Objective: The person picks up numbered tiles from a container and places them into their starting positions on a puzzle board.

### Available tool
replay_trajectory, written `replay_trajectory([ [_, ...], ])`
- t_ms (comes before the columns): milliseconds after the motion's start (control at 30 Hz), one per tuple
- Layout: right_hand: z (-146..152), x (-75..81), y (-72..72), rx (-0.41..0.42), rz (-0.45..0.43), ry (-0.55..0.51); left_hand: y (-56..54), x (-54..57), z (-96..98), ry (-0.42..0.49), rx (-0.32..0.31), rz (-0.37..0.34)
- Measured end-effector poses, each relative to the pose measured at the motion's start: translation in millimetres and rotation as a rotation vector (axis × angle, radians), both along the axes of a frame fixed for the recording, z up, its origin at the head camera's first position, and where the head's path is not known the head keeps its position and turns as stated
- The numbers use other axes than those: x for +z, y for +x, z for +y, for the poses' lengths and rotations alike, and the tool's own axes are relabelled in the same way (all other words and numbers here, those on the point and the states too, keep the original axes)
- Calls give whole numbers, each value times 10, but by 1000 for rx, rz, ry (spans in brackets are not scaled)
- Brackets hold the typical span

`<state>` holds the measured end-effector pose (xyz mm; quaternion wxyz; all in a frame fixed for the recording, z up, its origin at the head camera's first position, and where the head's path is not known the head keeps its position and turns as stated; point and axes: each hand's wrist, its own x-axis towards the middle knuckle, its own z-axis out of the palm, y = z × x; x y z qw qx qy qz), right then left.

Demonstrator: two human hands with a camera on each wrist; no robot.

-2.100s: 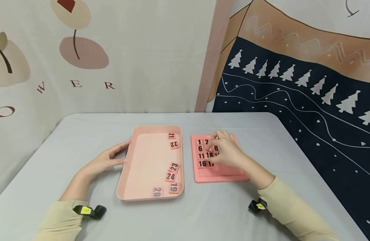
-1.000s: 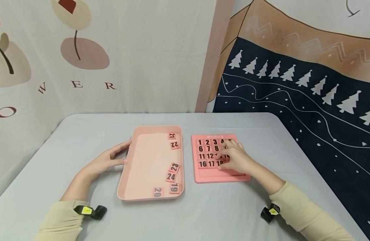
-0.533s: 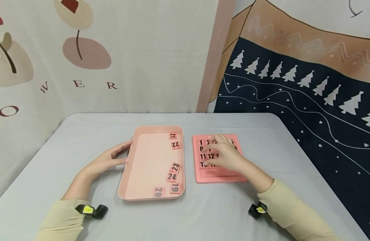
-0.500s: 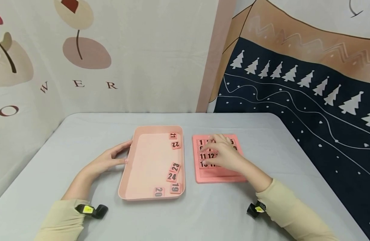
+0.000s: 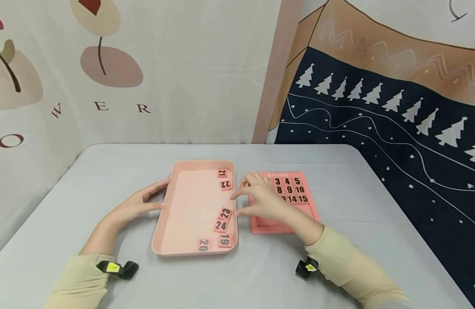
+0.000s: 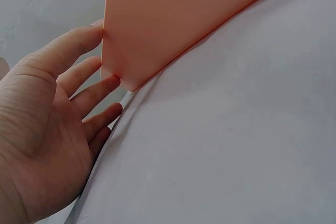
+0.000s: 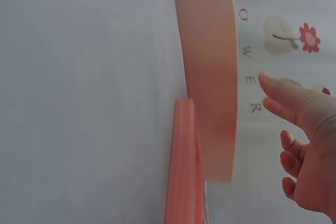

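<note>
My left hand (image 5: 135,205) rests its relaxed fingers against the left wall of a shallow pink tray (image 5: 185,206); in the left wrist view its fingertips meet the tray's outer wall (image 6: 152,30). Along the tray's right side lie loose number tiles: 21 (image 5: 222,173), 22 (image 5: 225,185), 23 (image 5: 224,213), 24 (image 5: 220,225), 19 (image 5: 225,240) and 20 (image 5: 204,245). My right hand (image 5: 262,198) hovers at the tray's right rim with nothing in its fingers, thumb and forefinger apart. It partly covers a pink number-puzzle board (image 5: 306,210), whose visible rows include 3, 4, 5 and 13, 14, 15.
A pale cloth covers the table (image 5: 272,266). Behind stands a light curtain (image 5: 199,86) with printed flowers and letters, and at the right a dark cloth (image 5: 338,116) with white trees. Each wrist carries a black camera (image 5: 307,267).
My right hand slid over the board's number tiles, rightward and back left, then moved left off the left columns to the tray's rim. The left hand stayed at the tray.
</note>
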<state>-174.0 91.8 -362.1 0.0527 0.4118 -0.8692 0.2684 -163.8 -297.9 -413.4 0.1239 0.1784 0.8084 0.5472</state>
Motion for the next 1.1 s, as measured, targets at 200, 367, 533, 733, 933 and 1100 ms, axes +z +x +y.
replay_trajectory([
  [200,-176,-11,80,44,-35,27,-1,7,11,-3,5,5],
  [367,-266,-19,151,85,-37,74,0,10,10,-18,8,4],
  [533,-324,-25,214,93,-14,152,6,17,5,-15,9,-3],
  [733,-353,-62,255,83,-25,217,17,25,9,-12,8,-6],
  [933,-354,-107,284,81,-40,247,14,20,11,-13,12,-9],
  [1100,-384,-134,300,75,-54,288,6,9,6,-12,11,-6],
])
